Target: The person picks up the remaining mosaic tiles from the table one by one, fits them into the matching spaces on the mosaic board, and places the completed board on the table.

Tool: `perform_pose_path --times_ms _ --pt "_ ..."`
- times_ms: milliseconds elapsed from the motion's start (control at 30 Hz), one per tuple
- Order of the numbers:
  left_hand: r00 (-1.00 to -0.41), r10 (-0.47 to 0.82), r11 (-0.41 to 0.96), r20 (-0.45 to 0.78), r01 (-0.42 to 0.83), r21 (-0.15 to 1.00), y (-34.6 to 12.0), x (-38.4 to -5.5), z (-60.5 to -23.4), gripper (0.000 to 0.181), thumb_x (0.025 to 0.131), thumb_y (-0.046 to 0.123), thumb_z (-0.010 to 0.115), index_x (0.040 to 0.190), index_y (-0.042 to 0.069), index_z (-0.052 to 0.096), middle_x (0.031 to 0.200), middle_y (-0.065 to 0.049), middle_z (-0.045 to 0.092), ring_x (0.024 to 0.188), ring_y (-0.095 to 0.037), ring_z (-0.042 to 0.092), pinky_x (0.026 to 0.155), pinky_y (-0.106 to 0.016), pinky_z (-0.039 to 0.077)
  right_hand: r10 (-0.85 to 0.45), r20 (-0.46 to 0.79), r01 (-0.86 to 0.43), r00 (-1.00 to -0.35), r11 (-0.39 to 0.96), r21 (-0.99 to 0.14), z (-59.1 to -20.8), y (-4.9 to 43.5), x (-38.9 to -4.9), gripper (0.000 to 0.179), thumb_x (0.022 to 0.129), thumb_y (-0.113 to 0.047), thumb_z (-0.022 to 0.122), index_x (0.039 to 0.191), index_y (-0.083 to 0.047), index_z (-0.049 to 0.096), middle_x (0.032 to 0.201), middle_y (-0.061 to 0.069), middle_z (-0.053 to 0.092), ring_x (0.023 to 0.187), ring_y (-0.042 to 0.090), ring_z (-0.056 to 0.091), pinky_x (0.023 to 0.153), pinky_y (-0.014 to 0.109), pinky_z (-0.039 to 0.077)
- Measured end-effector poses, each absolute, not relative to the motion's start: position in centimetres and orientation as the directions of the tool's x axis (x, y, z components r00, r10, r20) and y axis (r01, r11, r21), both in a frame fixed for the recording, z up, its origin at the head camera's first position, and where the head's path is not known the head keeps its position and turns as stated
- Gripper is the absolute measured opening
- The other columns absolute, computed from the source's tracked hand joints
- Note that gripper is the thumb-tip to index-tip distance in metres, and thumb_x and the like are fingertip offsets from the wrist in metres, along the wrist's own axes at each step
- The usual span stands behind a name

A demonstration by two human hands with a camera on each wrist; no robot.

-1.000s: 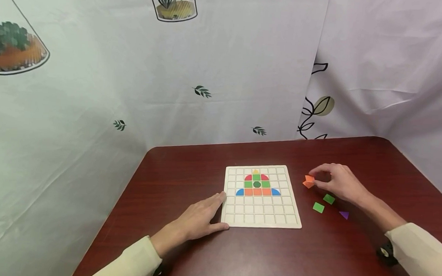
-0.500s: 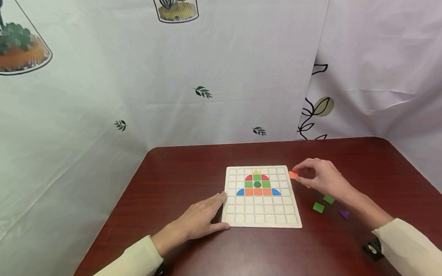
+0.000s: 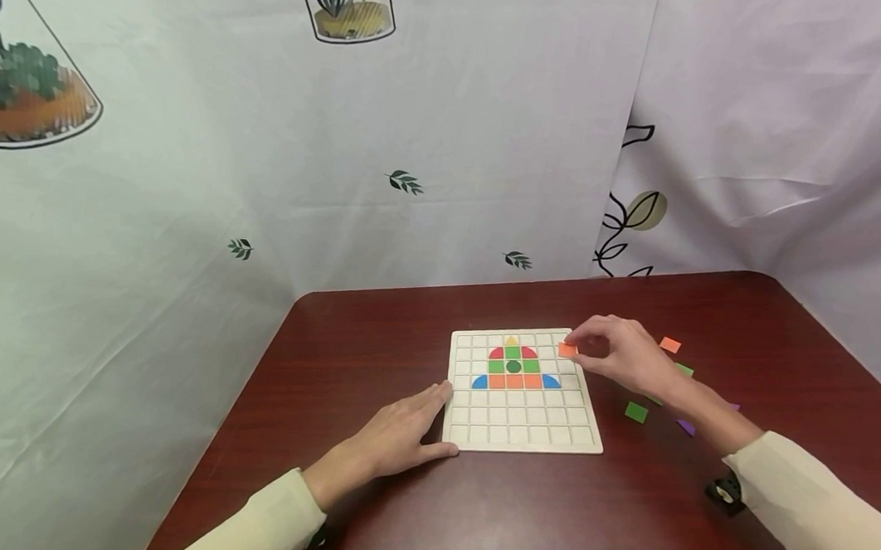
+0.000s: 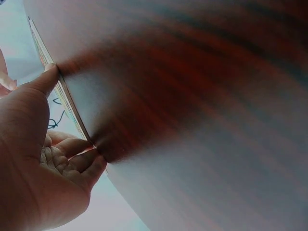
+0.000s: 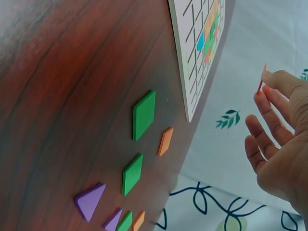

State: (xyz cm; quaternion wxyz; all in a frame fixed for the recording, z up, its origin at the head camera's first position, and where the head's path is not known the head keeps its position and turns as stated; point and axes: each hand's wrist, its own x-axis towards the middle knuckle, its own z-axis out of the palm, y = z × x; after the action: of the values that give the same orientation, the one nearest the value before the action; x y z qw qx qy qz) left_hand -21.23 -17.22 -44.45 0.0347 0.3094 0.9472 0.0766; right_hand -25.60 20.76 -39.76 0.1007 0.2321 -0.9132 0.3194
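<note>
Soft, even head-view light with pale sheen on the tabletop [image 3: 503, 511], hazy, bluish left-wrist view

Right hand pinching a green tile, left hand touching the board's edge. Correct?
Colour's wrong: the tile in the right hand is orange, per the head view. Left hand touching the board's edge is right.
</note>
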Motion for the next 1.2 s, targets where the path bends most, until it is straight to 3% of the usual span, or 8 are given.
perform_pose_path --times_ms 433,833,1000,1200 --pt "-0.807 0.590 0.797 -0.015 0.580 0.166 -17.1 -21.3 -44.5 0.095 0.099 0.057 0.071 0.166 0.003 0.032 0.169 -0.014 0.037 0.153 -0.027 0.042 0.114 -0.049 0.046 -0.386 0.304 -0.492 -0.871 0.689 -0.533 -40.6 19.1 -26.0 0.025 0.085 -0.007 0.089 0.109 -0.014 0.083 0.106 0.002 0.075 0.088 0.028 0.056 0.072 0.037 0.042" --pt "-0.809 0.587 0.800 -0.022 0.577 0.165 -17.1 -21.4 -44.5 0.096 0.099 0.057 0.071 0.167 0.004 0.031 0.170 -0.014 0.036 0.153 -0.027 0.041 0.114 -0.048 0.046 -0.405 0.268 -0.483 -0.874 0.666 -0.569 -41.6 18.6 -25.7 0.023 0.086 -0.008 0.089 0.108 -0.014 0.084 0.114 0.005 0.076 0.089 0.025 0.059 0.068 0.031 0.046" --pt "-0.809 0.587 0.800 -0.022 0.576 0.168 -17.1 -21.4 -44.5 0.095 0.099 0.057 0.071 0.167 0.004 0.031 0.170 -0.014 0.036 0.153 -0.027 0.042 0.114 -0.048 0.046 -0.431 0.283 -0.513 -0.857 0.659 -0.550 -42.2 18.2 -25.7 0.020 0.086 -0.009 0.090 0.104 -0.016 0.084 0.108 0.000 0.077 0.092 0.024 0.062 0.075 0.037 0.048" --pt "-0.810 0.586 0.801 -0.021 0.575 0.168 -17.1 -21.4 -44.5 0.095 0.099 0.057 0.071 0.167 0.004 0.032 0.170 -0.014 0.037 0.153 -0.028 0.042 0.113 -0.049 0.046 -0.440 0.249 -0.499 -0.863 0.664 -0.557 -42.9 17.9 -25.4 0.021 0.085 -0.011 0.091 0.105 -0.016 0.084 0.111 0.000 0.077 0.107 0.028 0.065 0.088 0.047 0.051"
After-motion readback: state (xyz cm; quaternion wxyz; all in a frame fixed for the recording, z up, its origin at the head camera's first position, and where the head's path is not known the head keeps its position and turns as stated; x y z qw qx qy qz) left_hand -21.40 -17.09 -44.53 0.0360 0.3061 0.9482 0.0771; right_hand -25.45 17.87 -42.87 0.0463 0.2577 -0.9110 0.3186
